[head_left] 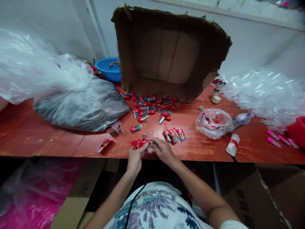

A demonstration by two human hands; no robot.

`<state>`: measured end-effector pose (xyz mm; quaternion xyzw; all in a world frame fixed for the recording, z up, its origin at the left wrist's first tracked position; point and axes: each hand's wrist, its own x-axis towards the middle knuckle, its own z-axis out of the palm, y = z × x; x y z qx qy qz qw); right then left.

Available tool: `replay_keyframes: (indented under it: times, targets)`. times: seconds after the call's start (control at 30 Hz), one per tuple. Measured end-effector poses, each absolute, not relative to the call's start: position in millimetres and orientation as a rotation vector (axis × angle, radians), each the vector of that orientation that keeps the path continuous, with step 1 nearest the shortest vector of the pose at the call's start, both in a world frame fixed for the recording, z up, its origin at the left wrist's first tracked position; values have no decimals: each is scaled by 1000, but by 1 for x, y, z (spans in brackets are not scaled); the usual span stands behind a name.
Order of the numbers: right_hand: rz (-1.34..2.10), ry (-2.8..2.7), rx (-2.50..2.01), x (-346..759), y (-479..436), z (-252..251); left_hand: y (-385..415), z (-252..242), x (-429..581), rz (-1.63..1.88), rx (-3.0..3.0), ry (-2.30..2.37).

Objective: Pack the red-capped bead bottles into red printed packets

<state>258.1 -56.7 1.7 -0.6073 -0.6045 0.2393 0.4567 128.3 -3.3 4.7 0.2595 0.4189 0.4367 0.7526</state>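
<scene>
At the table's front edge, my left hand [135, 158] is closed around a small bunch of red printed packets [137, 144]. The fingers of my right hand [164, 151] are pinched together beside that bunch, close to a bit of clear plastic; what they grip is too small to tell. Just past my right hand lie several red-printed small bottles [173, 135] in a row. A single red printed packet [104, 145] rests to the left. Farther back, small clear bottles with red caps and dark contents [144, 109] are heaped, with one bottle [136, 128] nearer me.
A torn cardboard box [164, 51] lies on its side behind the heap. On the left sits a bag of dark beads [83, 108], before a blue basin [108, 68]. To the right are a bag of red wrappers [213, 124], a white roll [233, 144] and clear plastic pieces [269, 95].
</scene>
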Motion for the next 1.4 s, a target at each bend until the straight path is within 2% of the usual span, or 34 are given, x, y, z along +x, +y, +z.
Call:
replay_keyframes:
  times: [0.1, 0.3, 0.4, 0.63, 0.83, 0.93, 1.13, 1.4]
  targets:
    - [579, -1630, -1657, 275, -30, 7, 3, 5, 125, 978, 523, 918]
    - [241, -1391, -2281, 318, 35, 5, 15, 8, 119, 991, 347, 979]
    - [147, -1462, -2417, 313, 49, -4, 18, 12, 116, 955, 256, 1006]
    - [322, -1693, -2098, 264, 14, -23, 19, 12, 112, 951, 148, 950]
    - [771, -1014, -1505, 248, -39, -12, 19, 9, 112, 950, 153, 943]
    - [923, -893, -1328, 243, -54, 1, 15, 7, 117, 939, 205, 941]
    - [1040, -936, -1257, 246, -64, 9, 9, 4, 121, 978, 430, 911]
    - [942, -913, -1366, 247, -72, 2, 3, 15, 122, 1036, 624, 809]
